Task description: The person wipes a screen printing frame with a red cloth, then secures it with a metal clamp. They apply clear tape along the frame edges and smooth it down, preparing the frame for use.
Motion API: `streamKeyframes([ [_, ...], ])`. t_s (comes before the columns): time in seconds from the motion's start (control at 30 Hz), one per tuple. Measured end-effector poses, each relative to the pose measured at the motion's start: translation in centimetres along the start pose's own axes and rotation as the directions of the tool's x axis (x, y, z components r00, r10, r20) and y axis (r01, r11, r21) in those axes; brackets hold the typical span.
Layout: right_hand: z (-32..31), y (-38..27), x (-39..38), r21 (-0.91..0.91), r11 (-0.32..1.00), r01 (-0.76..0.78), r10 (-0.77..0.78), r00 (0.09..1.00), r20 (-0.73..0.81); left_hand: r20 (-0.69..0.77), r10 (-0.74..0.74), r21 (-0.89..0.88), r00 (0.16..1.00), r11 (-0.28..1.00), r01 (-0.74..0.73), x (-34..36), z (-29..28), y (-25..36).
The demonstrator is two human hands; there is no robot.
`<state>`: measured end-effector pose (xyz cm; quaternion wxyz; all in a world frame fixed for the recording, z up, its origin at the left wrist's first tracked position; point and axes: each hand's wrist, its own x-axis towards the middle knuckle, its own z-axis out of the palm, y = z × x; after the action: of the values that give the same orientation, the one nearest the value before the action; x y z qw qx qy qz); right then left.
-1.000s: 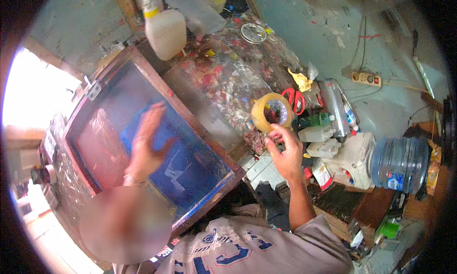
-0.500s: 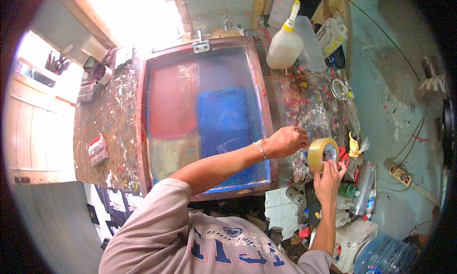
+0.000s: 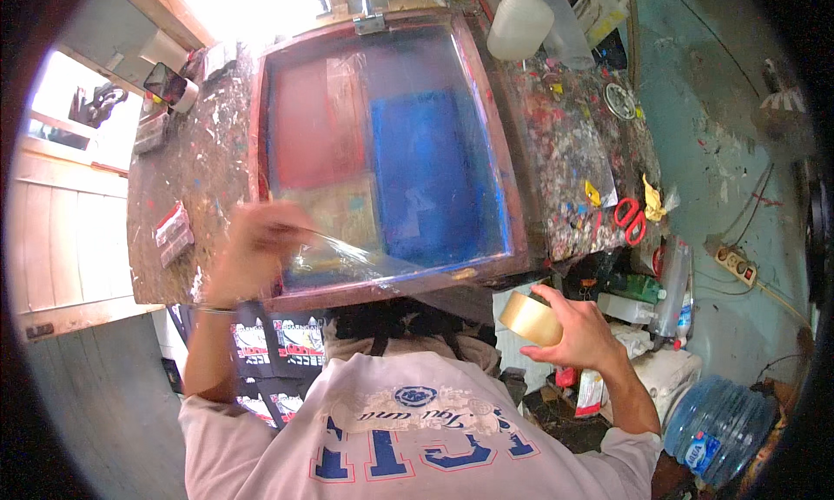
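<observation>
A wooden-framed printing screen (image 3: 486,144) with red, blue and tan patches lies on a paint-spattered table (image 3: 195,178). My left hand (image 3: 256,248) pinches the free end of a strip of clear tape (image 3: 347,258) stretched along the screen's near edge. My right hand (image 3: 578,331) holds the tan tape roll (image 3: 532,317) just off the frame's near right corner, below the table edge.
A white squeeze bottle (image 3: 519,20) stands at the far right of the table. Red-handled scissors (image 3: 627,218) lie at its right edge. A blue water jug (image 3: 717,426) and a power strip (image 3: 734,261) are on the floor to the right.
My left hand has drawn the tape end leftward across the screen's near edge. My right hand with the roll has moved down and away from the frame. The view has shifted.
</observation>
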<state>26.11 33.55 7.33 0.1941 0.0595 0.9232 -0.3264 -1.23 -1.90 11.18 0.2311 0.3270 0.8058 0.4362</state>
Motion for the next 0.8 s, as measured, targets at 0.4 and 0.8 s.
streamKeyframes([
  [0.4, 0.9, 1.9, 1.6, 0.355, 0.935, -0.017, -0.156, 0.878, 0.452, -0.325, -0.022, 0.374, 0.945, 0.915, 0.15, -18.4, -11.5, 1.6],
  [0.8, -11.1, -12.0, -3.0, -0.006, 0.88, 0.475, -0.463, 0.862, 0.207, -0.907, 0.099, 0.098, 0.41, 0.995, -0.024, -28.1, -16.7, -1.5],
])
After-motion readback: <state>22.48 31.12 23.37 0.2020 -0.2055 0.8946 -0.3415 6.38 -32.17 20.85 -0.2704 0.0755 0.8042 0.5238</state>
